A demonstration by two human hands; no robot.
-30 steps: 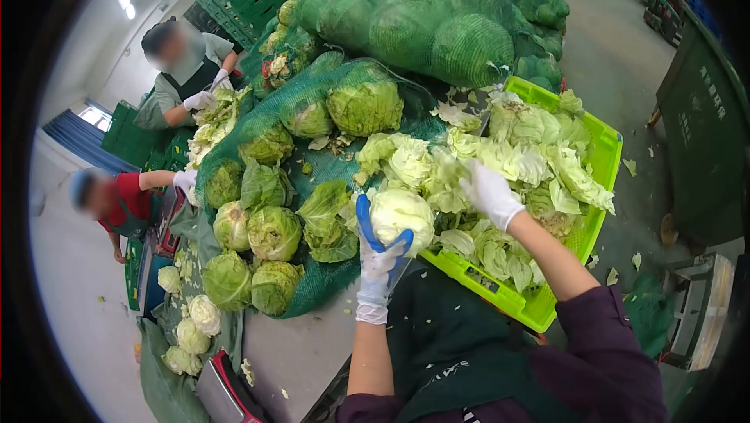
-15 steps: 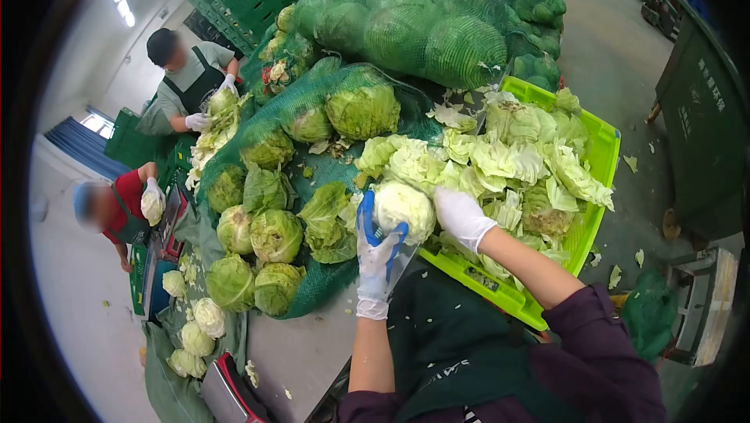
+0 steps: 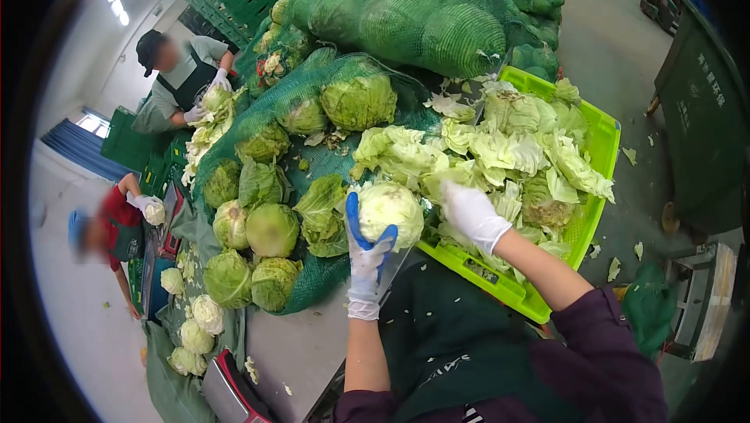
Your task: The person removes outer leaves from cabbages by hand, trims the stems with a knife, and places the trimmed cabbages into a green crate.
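Observation:
A pale, peeled cabbage (image 3: 389, 215) rests in my left hand (image 3: 370, 255), whose gloved fingers, blue on the inside, curl round its left and lower side. Just right of the cabbage, over loose leaves, is my right hand (image 3: 474, 216) in a white glove, apart from the cabbage; its fingertips are blurred against the leaves, and I cannot make out what is in them. Beneath and beyond it, a bright green crate (image 3: 598, 130) is heaped with loose leaves (image 3: 508, 146). Whole cabbages (image 3: 358, 101) lie on green netting (image 3: 312, 286) to the left.
Full net sacks (image 3: 406, 17) lie behind the netting. Peeled cabbages (image 3: 195, 337) sit at the lower left beside a red-edged device (image 3: 233, 396). Two co-workers (image 3: 176, 83) handle cabbages at the left. A dark green bin (image 3: 699, 118) stands at the right.
My left hand and the cabbage have shifted slightly left. My right hand has come away from the cabbage to the right. The view has moved a little.

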